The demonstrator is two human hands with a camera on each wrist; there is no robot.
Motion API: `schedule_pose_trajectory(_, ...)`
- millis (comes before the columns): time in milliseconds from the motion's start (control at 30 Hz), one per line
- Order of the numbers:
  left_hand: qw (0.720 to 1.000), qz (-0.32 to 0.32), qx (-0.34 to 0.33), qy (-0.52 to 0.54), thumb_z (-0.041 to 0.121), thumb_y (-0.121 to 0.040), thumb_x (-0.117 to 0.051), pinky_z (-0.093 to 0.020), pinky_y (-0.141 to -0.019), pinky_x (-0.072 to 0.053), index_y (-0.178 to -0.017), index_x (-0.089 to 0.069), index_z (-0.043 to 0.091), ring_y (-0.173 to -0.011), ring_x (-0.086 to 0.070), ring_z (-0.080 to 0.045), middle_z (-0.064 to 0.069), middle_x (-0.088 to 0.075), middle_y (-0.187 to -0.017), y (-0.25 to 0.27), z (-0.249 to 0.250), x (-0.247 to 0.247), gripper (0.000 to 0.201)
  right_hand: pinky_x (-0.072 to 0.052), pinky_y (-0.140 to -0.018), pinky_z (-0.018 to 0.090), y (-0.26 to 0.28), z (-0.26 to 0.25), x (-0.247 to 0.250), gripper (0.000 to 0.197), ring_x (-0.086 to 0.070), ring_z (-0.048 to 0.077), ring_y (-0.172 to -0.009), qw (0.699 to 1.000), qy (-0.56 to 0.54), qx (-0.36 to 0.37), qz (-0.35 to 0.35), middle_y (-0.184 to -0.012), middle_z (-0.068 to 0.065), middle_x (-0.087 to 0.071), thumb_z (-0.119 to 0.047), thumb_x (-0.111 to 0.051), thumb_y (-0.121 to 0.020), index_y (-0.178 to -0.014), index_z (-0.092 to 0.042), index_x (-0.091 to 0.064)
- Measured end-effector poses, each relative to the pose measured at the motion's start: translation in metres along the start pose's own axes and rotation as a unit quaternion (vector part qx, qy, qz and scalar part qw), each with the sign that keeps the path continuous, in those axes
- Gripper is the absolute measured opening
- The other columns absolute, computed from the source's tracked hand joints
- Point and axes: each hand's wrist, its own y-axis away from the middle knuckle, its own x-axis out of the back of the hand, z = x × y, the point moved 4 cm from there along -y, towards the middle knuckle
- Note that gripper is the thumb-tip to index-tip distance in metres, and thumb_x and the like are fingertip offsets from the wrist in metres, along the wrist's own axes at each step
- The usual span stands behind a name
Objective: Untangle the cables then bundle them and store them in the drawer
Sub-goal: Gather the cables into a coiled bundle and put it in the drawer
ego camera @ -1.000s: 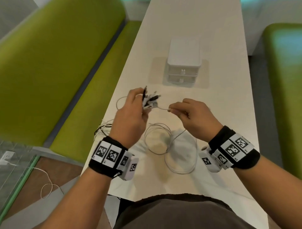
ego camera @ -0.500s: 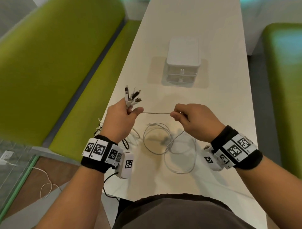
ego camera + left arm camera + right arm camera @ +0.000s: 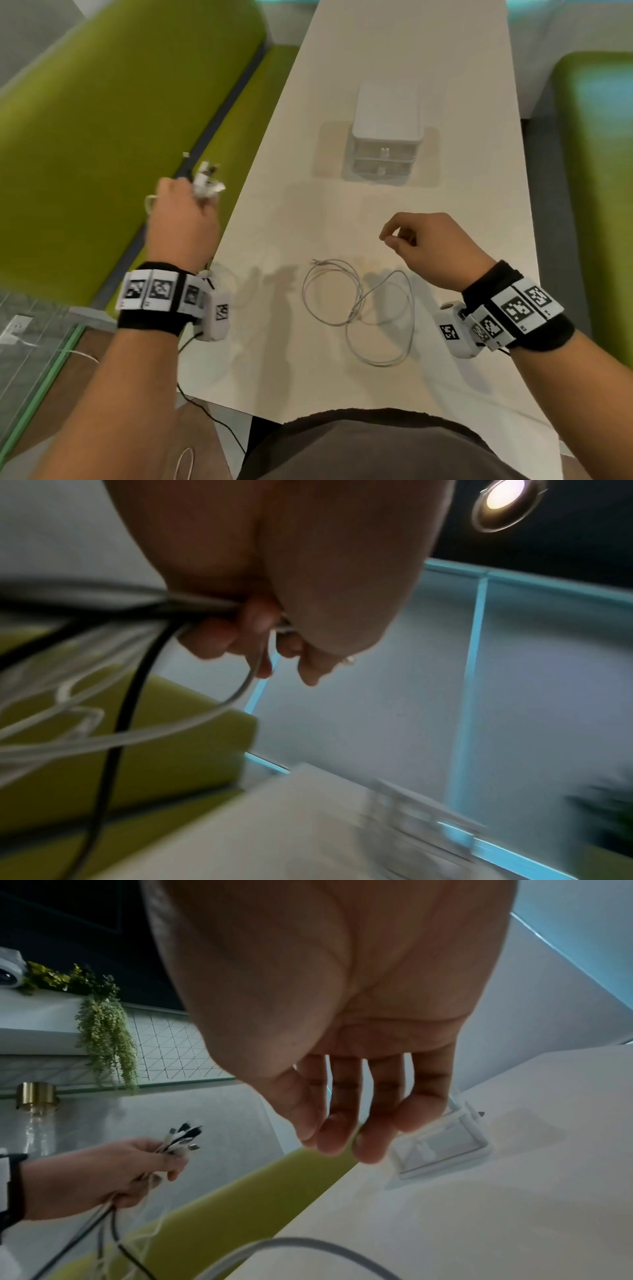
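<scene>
green benches flank a long white table (image 3: pixel 394 212), where a small white drawer unit (image 3: pixel 385 133) sits closed at the far middle. off the table's left edge, the left hand (image 3: pixel 181 226) grips a bundle of cables (image 3: pixel 205 180), plug ends sticking up past the curled fingers (image 3: pixel 219 637). a loose white cable (image 3: pixel 359 308) lies coiled on the table just below the right hand (image 3: pixel 428 246), whose loosely curled fingers (image 3: pixel 342 1123) hold nothing; half a second ago they pinched that cable taut between both hands.

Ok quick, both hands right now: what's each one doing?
Left hand: grips the bunch of cables by their plug ends, off the table's left edge.
Right hand: holds nothing, fingers loosely curled above the white cable on the table.
</scene>
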Motion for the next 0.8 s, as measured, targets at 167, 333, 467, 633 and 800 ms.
schedule_pose_trajectory(167, 0.973, -0.164, -0.157, 0.048, 0.023, -0.096, -0.050, -0.038, -0.067, -0.033, -0.100, -0.037, 0.017, -0.064, -0.045, -0.016, -0.002, -0.032, -0.108, 0.064, 0.076, -0.044, 0.015, -0.044, -0.084, 0.026, 0.002, -0.043, 0.005, 0.038, -0.057, 0.011, -0.097, 0.985, -0.054, 0.140, 0.083, -0.099, -0.009, -0.058, -0.009, -0.067, -0.082, -0.115, -0.027, -0.065)
schedule_pose_trajectory(333, 0.927, -0.281, -0.247, -0.002, 0.026, -0.093, -0.050, -0.042, -0.066, -0.048, -0.112, -0.044, 0.013, -0.084, -0.065, -0.038, -0.012, -0.066, -0.093, 0.102, 0.100, -0.082, 0.023, -0.036, -0.107, 0.033, 0.014, -0.078, 0.003, 0.078, -0.044, 0.016, -0.127, 0.973, -0.006, 0.231, -0.024, -0.133, -0.005, -0.053, -0.019, -0.063, -0.068, -0.144, -0.022, -0.046)
schedule_pose_trajectory(467, 0.902, -0.325, -0.284, 0.022, 0.007, -0.089, -0.057, -0.027, -0.071, -0.038, -0.128, -0.051, 0.008, -0.101, -0.062, -0.027, -0.008, -0.059, -0.118, 0.108, 0.110, -0.082, 0.039, -0.047, -0.088, 0.038, 0.013, -0.069, -0.040, 0.081, -0.059, 0.022, -0.107, 0.957, 0.207, 0.154, -0.130, -0.125, 0.001, -0.059, -0.027, -0.066, -0.084, -0.155, -0.019, -0.029)
schedule_pose_trajectory(633, 0.898, -0.325, -0.281, 0.098, 0.003, -0.088, -0.053, -0.038, -0.078, -0.047, -0.098, -0.046, 0.018, -0.090, -0.057, -0.023, -0.004, -0.056, -0.101, 0.104, 0.099, -0.084, 0.020, -0.045, -0.064, 0.036, 0.004, -0.059, -0.049, 0.024, -0.058, 0.027, -0.073, 0.937, 0.317, 0.080, -0.126, -0.091, 0.004, -0.065, -0.033, -0.049, -0.102, -0.110, -0.014, -0.061)
schedule_pose_trajectory(800, 0.911, -0.322, -0.251, 0.065, 0.040, -0.092, -0.065, -0.035, -0.059, -0.043, -0.102, -0.055, 0.030, -0.066, -0.059, -0.013, 0.007, -0.063, -0.070, 0.089, 0.068, -0.086, 0.018, -0.032, -0.052, 0.031, 0.008, -0.059, -0.040, 0.060, -0.047, 0.018, -0.058, 0.950, 0.204, 0.088, -0.220, -0.061, 0.000, -0.049, -0.073, -0.059, -0.084, -0.066, -0.017, -0.048)
